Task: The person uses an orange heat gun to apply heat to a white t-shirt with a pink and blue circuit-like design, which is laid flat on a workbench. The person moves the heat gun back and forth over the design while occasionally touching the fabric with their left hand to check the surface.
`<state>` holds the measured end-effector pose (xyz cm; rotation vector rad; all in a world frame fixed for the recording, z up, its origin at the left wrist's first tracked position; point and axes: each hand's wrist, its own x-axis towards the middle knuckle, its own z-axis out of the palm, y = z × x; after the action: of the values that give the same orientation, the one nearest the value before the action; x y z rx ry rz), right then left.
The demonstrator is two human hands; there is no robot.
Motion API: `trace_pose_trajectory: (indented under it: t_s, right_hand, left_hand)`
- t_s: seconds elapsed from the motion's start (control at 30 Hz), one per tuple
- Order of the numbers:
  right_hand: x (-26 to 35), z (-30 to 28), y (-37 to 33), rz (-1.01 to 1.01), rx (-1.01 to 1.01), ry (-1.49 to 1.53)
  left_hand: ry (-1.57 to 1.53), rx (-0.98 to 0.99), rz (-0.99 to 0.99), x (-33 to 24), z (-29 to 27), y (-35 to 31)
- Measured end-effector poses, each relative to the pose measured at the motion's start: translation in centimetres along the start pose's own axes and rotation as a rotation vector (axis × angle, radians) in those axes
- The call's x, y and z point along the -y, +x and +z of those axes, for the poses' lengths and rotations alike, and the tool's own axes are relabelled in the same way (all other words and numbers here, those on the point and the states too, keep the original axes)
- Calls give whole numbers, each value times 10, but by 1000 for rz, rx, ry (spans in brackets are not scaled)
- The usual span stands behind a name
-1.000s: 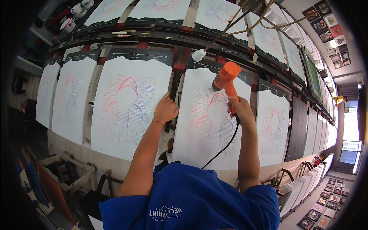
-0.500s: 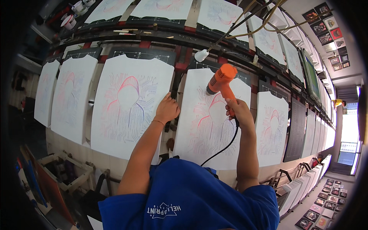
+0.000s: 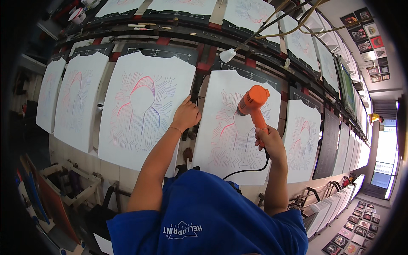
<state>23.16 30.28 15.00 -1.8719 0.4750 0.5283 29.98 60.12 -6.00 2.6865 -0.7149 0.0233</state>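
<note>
The orange heat gun (image 3: 255,98), probably stiff, light and best taken by its handle (image 3: 257,119), is gripped there by the right hand (image 3: 270,141), over the white shirt (image 3: 242,127) near the black platen (image 3: 249,73)'s upper edge, while the left hand (image 3: 186,114)'s grip cannot be told.

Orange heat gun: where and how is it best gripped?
Likely by the handle of the heat gun, from the near right, where the right hand holds it: this slim part slants that way, while the nozzle points left, away from the hand.
</note>
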Motion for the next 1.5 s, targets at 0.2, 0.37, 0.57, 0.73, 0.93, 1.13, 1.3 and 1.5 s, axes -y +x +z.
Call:
trace_pose_trajectory:
  t_s: [0.2,0.37,0.57,0.73,0.93,1.13,1.3,1.5]
  right_hand:
    - [-2,-4,1,-37,-60,41]
    - [1,-9,2,14,33,114]
    - [5,4,11,-17,46,52]
    - [17,17,18,-28,54,36]
    - [24,22,24,-36,102,15]
    - [31,32,31,-86,123,-20]
    - [39,35,42,-82,103,-18]
    - [46,39,58,-103,101,22]
  left_hand:
    - [29,61,-17,0,-1,1]
    - [21,81,-32,0,-2,1]
    - [-13,51,-23,-1,-5,0]
    - [-13,35,-14,1,-2,0]
    - [-64,-73,13,1,-1,-2]
    - [-101,-190,34,0,-1,-4]
    - [-125,-243,34,-1,-3,-4]
    - [-168,-252,13,1,-1,-4]
